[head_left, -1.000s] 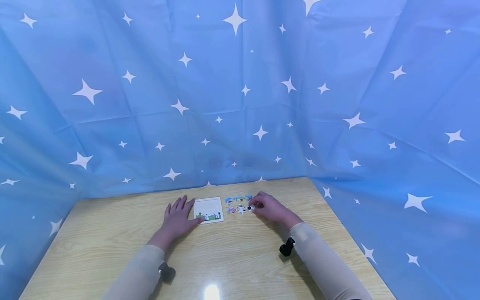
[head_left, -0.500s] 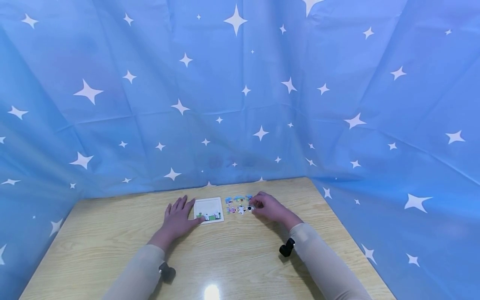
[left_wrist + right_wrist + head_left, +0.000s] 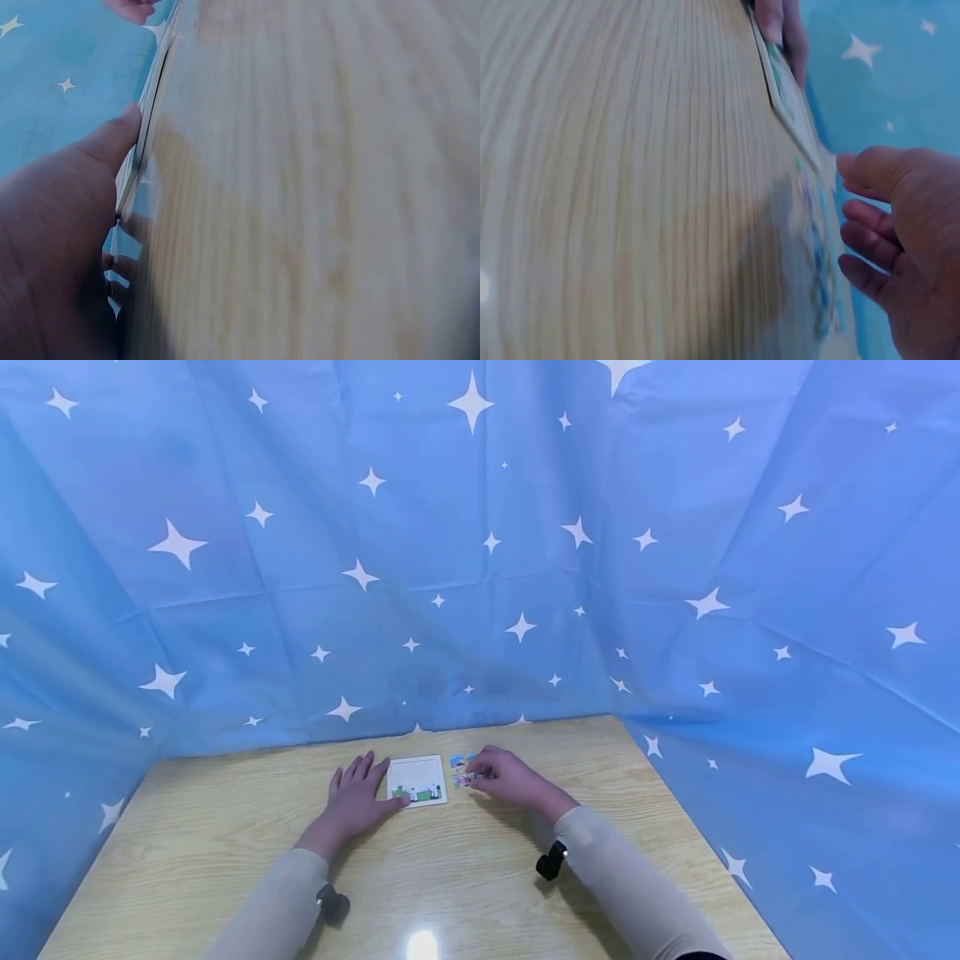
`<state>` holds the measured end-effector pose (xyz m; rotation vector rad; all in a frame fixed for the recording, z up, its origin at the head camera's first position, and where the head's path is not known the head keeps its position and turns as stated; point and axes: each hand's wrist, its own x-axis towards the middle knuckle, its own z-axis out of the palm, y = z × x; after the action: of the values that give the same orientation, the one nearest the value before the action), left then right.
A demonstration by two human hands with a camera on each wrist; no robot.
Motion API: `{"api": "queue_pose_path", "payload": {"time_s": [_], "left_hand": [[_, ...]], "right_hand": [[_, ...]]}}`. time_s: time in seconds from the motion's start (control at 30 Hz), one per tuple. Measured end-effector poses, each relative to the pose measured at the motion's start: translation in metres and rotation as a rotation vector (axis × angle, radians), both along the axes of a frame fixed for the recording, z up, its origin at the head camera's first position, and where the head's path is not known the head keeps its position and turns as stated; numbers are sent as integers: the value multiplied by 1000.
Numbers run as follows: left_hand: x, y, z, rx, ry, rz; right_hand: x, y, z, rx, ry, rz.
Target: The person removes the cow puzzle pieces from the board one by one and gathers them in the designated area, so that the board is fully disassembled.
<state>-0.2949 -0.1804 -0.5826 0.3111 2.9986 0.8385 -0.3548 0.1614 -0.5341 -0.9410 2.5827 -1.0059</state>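
The right hand (image 3: 506, 778) is held low at the right side of a small group of puzzle pieces (image 3: 457, 762). Its fingers are bent toward the thumb; whether a piece is pinched, or only touched, cannot be told from either view. Part of the group is covered by the hand; the uncovered part is seen just to the left of the fingertips, flat on the desk (image 3: 450, 877).

In the right wrist view the group is seen nearly edge-on as a narrow strip, its long axis led away from the near corner of the tray (image 3: 416, 772). The key relation is judged to be this order, from right to left: right hand, pieces, tray. The pieces are thus best reached by the right hand, the nearer of the two.

The tray is laid flat just left of the pieces, with a picture strip (image 3: 425, 794) seen along its near edge. Its left side is steadied by the left hand (image 3: 354, 802), whose fingers are spread, the thumb rested on the near left corner.
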Motion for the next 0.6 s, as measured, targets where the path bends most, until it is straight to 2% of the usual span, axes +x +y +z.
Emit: {"api": "queue_pose_path", "payload": {"time_s": [0.07, 0.17, 0.37, 0.6], "left_hand": [[3, 0, 6, -11, -11, -3], [3, 0, 8, -18, -5, -5], [3, 0, 8, -41, -7, -12], [1, -2, 4, -38, 4, -24]], "right_hand": [[2, -13, 2, 7, 6, 25], [4, -32, 5, 29, 37, 69], [4, -66, 3, 59, 57, 143], [6, -97, -1, 111, 91, 177]]}}
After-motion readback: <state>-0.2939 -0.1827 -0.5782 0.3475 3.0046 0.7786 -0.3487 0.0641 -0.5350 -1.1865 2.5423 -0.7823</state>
